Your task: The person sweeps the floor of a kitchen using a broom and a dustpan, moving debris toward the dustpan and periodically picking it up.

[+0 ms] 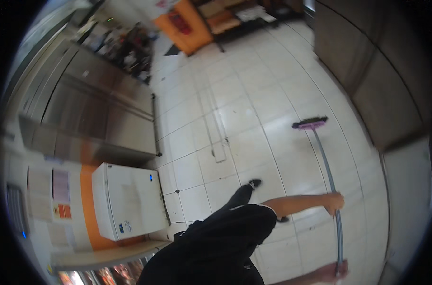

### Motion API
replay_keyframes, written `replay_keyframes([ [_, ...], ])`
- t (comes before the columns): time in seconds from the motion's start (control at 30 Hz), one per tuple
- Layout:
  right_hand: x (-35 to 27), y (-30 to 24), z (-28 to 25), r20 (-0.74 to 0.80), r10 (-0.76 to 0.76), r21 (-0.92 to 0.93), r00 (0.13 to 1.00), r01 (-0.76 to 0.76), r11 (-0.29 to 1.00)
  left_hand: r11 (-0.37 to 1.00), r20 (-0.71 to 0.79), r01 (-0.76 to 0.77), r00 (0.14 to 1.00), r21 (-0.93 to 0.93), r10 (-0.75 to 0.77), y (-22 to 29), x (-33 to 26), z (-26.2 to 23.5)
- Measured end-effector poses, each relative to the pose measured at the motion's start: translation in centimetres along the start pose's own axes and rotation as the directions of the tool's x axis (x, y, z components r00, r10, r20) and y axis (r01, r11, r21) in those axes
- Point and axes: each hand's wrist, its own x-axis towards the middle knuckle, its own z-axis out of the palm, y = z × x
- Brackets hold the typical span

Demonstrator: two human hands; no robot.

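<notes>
A long-handled broom (pixel 326 156) with a grey pole slants down the right side of the view. Its purple head with dark bristles (pixel 311 123) rests on the white tiled floor, ahead of me. My left hand (pixel 334 203) is closed round the middle of the pole. Further down the picture, my right hand (pixel 337 271) grips the pole close to its upper end, slightly blurred. Both forearms reach out from my dark clothing, and one dark shoe (pixel 255 183) stands on the tiles.
A steel fridge-like cabinet (pixel 97 99) and a small white chest-shaped appliance (pixel 130 199) stand on the left. Large dark steel panels (pixel 368 71) line the right. An orange unit (pixel 187 28) and a rack (pixel 235 19) are at the back. Small dark bits dot the floor (pixel 254 133).
</notes>
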Motion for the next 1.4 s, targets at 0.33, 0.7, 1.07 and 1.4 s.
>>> replay_keyframes([
  [0.33, 0.9, -6.5, -11.1, -0.374, -0.086, -0.424, 0.923, -0.088, 0.901, 0.876, 0.204, 0.054, 0.978, -0.479, 0.052, 11.9, 3.8, 22.4],
  [0.7, 3.8, -24.5, -14.4, -0.178, -0.55, -0.869, 0.816, 0.132, 0.477, 0.541, -0.162, -0.409, 0.88, -0.735, 0.446, 37.0, 7.8, 28.2],
  [1.07, -0.1, -13.9, -13.9, -0.533, -0.056, -0.313, 0.844, -0.136, 0.94, 0.96, 0.456, 0.053, 0.886, -0.275, 0.081, 15.6, 0.9, 12.8],
  [1.4, -7.1, 7.0, 0.6, -0.335, 0.416, -0.382, 0.846, -0.525, 0.76, 0.992, 0.463, 0.124, 0.88, -0.008, -0.106, -12.5, -4.6, 11.2],
])
